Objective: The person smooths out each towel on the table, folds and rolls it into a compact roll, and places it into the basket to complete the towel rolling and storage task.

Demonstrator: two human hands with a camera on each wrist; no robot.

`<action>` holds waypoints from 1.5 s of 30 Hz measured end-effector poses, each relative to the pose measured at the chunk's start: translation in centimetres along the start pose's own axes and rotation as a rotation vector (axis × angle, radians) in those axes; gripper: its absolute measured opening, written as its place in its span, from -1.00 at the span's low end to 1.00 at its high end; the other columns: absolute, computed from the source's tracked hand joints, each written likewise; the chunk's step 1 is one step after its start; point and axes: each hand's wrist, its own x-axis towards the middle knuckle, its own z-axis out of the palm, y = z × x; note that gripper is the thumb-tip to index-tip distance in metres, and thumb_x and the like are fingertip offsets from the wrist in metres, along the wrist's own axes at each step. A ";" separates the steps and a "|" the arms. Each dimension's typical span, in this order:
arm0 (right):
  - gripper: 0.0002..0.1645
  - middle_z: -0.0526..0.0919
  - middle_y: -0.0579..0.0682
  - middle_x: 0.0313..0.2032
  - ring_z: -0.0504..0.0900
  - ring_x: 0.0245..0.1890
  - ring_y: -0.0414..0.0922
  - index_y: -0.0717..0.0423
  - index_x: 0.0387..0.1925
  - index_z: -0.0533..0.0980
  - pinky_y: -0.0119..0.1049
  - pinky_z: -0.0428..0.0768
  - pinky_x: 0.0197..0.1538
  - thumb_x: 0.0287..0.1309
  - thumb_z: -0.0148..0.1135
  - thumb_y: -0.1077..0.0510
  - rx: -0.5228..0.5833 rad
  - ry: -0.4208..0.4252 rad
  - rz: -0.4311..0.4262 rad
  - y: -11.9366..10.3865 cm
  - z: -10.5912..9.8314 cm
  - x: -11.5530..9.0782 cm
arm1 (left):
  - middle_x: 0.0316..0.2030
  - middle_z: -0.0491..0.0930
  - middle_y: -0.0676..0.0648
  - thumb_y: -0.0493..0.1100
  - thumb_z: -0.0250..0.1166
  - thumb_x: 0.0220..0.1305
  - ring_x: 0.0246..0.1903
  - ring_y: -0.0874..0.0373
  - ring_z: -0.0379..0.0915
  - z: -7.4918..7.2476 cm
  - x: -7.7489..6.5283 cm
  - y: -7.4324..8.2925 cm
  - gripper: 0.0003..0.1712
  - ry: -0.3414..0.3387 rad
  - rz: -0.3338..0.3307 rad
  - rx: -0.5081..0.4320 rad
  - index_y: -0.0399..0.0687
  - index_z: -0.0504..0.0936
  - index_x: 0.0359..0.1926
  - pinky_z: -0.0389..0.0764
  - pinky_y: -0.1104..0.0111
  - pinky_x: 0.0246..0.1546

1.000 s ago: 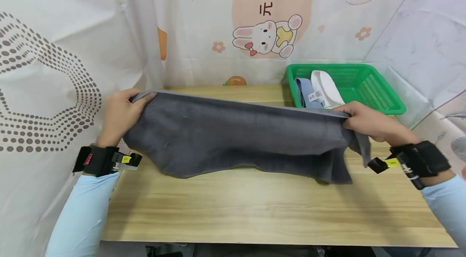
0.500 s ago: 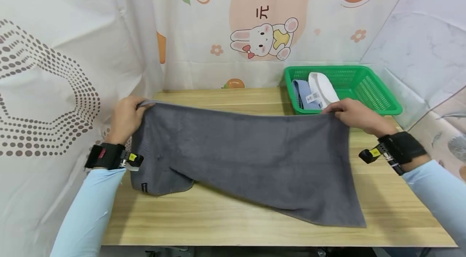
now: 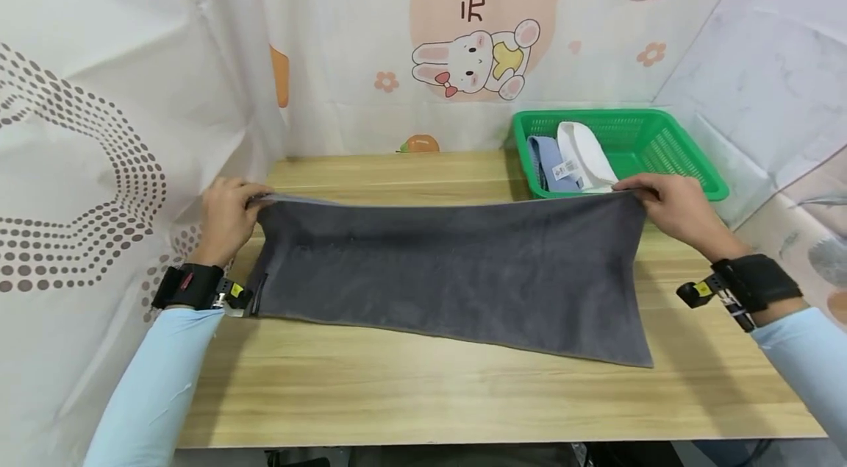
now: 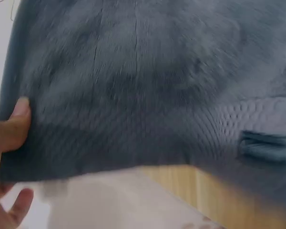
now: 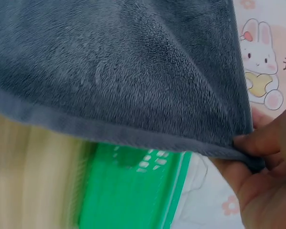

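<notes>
1. From the head view, I see a person holding a grey towel (image 3: 450,276) stretched sideways above a wooden table (image 3: 423,401). The left hand (image 3: 228,220) grips its upper left corner and the right hand (image 3: 681,213) pinches its upper right corner. The upper edge runs fairly level between them; the lower edge slants, hanging lower on the right. Each wrist wears a black strap, and light blue sleeves (image 3: 152,386) cover the forearms. Behind the right end of the towel stands a green basket (image 3: 670,154), with a folded blue cloth (image 3: 545,154) and a folded white cloth (image 3: 585,151) side by side in its left part. A white curtain printed with a rabbit (image 3: 471,59) hangs at the back.

2. From the left wrist, the towel fills most of the sight. The left thumb (image 4: 20,125) lies on its near face by the corner, fingers partly hidden behind. A textured band (image 4: 133,129) crosses the cloth, with a dark label (image 4: 264,145), too blurred to read.

3. From the right wrist, thumb and fingers pinch the towel's corner firmly. The pile looks plush, edged by a smooth hem (image 5: 114,136); the basket shows beyond it.
</notes>
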 end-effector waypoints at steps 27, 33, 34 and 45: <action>-0.69 0.78 0.10 -0.05 0.70 0.02 -0.22 0.11 -0.09 0.77 -0.33 0.70 -0.11 0.31 0.21 0.43 0.659 -0.956 -0.197 -0.5 2.1 -8.5 | -0.48 0.57 0.14 -0.39 0.57 0.01 -0.49 0.29 0.42 -1.3 -5.3 -3.0 -0.73 -0.972 -0.018 -0.258 -0.02 0.65 -0.55 0.47 0.39 -0.44; -0.66 0.76 0.20 -0.05 0.72 0.04 -0.12 0.11 -0.13 0.78 -0.33 0.70 -0.11 0.27 0.21 0.48 0.630 -0.972 -0.140 -0.3 2.7 -9.1 | -0.48 0.61 0.15 -0.30 0.58 0.03 -0.50 0.35 0.39 -1.0 -5.7 -3.1 -0.83 -1.049 0.009 -0.299 -0.01 0.73 -0.50 0.51 0.39 -0.42; -0.66 0.76 0.20 -0.06 0.73 0.03 -0.11 0.11 -0.14 0.78 -0.33 0.70 -0.12 0.27 0.21 0.48 0.620 -0.969 -0.132 -0.3 2.7 -9.1 | -0.48 0.61 0.16 -0.28 0.58 0.03 -0.50 0.35 0.38 -1.0 -5.7 -3.1 -0.83 -1.052 0.012 -0.297 -0.01 0.72 -0.50 0.51 0.39 -0.43; -0.72 0.77 -0.10 -0.20 0.70 -0.29 -0.25 0.20 0.01 0.70 -0.32 0.61 -0.31 0.48 0.20 0.12 0.317 -0.698 -0.103 -2.6 3.3 -8.1 | -0.46 0.60 0.02 0.05 0.15 0.57 -0.52 0.18 0.53 -0.6 -5.7 -3.0 -0.57 -1.036 -0.233 -0.242 -0.16 0.72 -0.29 0.59 0.29 -0.41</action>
